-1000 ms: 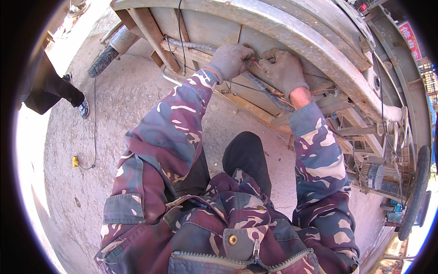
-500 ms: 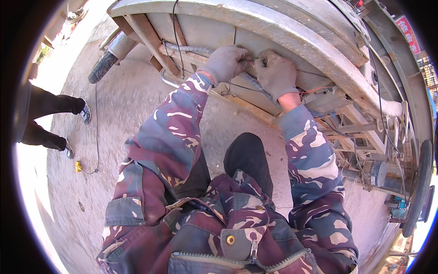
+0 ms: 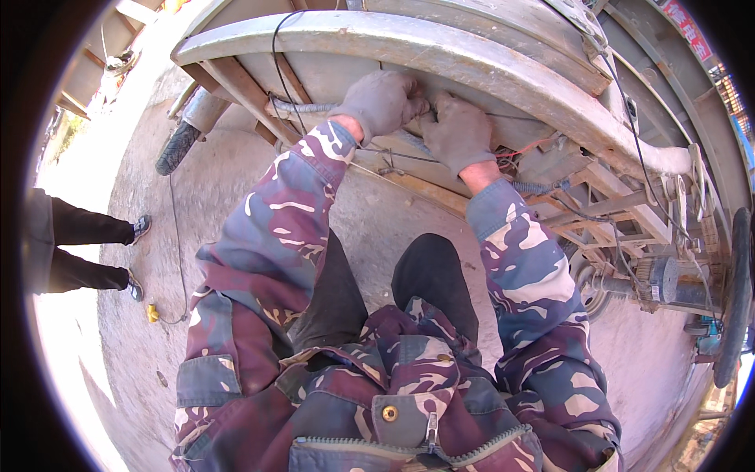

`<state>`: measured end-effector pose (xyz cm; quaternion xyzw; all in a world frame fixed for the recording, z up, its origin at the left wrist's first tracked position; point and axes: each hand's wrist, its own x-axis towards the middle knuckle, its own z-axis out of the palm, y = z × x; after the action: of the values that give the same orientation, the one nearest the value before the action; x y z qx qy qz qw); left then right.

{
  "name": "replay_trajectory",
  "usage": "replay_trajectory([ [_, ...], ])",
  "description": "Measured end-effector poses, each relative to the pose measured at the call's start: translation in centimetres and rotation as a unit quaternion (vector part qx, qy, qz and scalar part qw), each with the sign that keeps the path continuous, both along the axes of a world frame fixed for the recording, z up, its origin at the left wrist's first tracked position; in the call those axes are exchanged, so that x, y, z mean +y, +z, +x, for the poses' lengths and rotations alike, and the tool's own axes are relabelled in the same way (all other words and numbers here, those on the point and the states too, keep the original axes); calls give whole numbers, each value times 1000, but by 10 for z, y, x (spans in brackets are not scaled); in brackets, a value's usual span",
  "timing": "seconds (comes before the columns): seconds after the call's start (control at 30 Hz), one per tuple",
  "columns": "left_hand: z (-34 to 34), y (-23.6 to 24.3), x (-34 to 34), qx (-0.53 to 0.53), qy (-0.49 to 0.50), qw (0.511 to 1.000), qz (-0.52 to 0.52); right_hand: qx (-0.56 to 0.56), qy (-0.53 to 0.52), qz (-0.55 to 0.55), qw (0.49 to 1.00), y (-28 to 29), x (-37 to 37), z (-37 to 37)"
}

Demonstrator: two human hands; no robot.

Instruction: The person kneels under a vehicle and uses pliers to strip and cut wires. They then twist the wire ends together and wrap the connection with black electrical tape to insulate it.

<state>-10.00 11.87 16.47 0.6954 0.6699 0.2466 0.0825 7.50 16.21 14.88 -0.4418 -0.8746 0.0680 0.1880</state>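
Two gloved hands work side by side beneath one long, curved metal beam at the far side of the scene. The left hand has its fingers bent toward the right hand, whose fingers are also bent; whether either is clamped on anything cannot be told, as the gloves hide their fingertips. The two hands are close together, though contact between them is unclear.

Loose orange-red wires, too fine to count, lie just right of the right hand, below the beam. Ribbed grey conduit shows in at least two stretches, one left of the left hand, another right of the right wrist. One black cable loops over the beam at left.

Two camouflage sleeves reach in from the near side. At left stands one other person, two dark trouser legs and two shoes visible; nearer, one yellow connector lies on the concrete ground with one dark cord.
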Motion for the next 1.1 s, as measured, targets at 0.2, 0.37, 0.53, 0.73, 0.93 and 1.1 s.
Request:
replay_trajectory([
  [0.2, 8, -7, 6, -9, 23, 1000, -2, 2, -1, 0, 1000, -2, 2, 1],
  [0.37, 3, -30, -2, -455, 11, 872, -180, 26, 15, -7, 1000, -11, 4, 6],
  [0.53, 9, -51, -9, -682, 56, 700, -202, 68, 47, 25, 996, -17, 4, 8],
  [0.73, -3, -36, -25, -628, 53, 749, -203, 57, 51, 28, 997, -14, 6, 9],
  [0.93, -9, -29, -41, -36, 41, 991, 119, 52, 44, 36, 997, -12, 5, 6],
  [1.1, 0, -39, -26, 148, -57, 960, 229, 12, 33, 39, 999, -10, 6, 6],
])
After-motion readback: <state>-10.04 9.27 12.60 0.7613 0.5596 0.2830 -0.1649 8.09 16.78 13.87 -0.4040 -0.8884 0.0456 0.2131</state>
